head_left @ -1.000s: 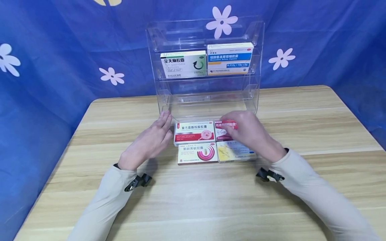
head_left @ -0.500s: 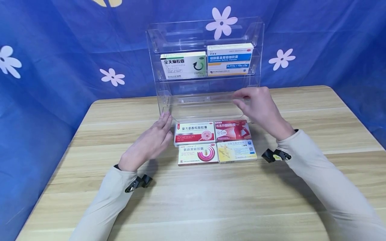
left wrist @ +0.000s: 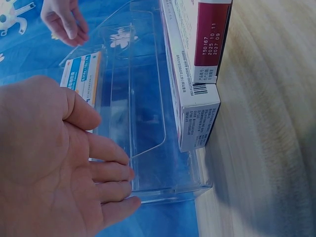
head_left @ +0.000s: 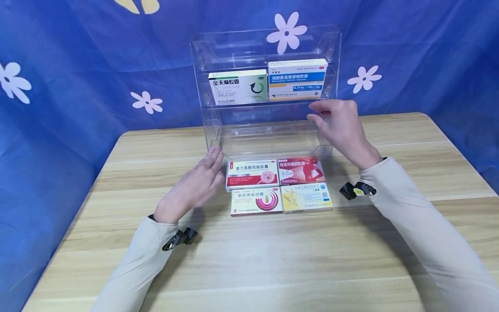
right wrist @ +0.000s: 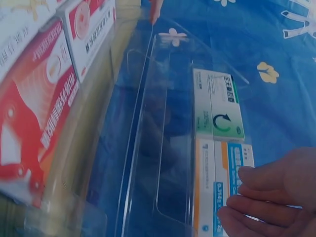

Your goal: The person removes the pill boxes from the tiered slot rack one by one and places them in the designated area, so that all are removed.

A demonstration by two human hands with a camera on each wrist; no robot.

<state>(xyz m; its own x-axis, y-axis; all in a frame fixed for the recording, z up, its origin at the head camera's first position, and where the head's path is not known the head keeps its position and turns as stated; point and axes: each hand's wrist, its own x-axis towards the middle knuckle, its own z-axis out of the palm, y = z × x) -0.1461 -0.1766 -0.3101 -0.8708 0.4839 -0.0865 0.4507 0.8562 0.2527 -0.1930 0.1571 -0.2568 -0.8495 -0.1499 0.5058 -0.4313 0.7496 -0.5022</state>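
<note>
My left hand (head_left: 195, 184) lies with fingers extended, fingertips right at the front left corner of the clear acrylic rack (head_left: 212, 125). My right hand (head_left: 343, 130) is raised at the rack's right side, fingers loosely bent, nothing between them. In the right wrist view its fingertips overlap the blue-and-white glucosamine box (right wrist: 227, 192). That box and a green-and-white capsule box (head_left: 238, 89) stand side by side on the rack's middle tier. Before the rack lie a red-and-white box (head_left: 252, 173), a red box (head_left: 301, 170), a white box with pink rings (head_left: 256, 201) and a yellow-and-white box (head_left: 306, 197).
A wooden table (head_left: 257, 260) carries the rack and boxes. Behind it hangs a blue cloth (head_left: 78, 65) with white flowers. The rack's lower tier (head_left: 269, 130) and top tier (head_left: 234, 47) are transparent, with their front lips showing.
My right hand has gone from over the red box up to the rack's right side, uncovering the red and yellow boxes. My left hand has stayed at the rack's corner.
</note>
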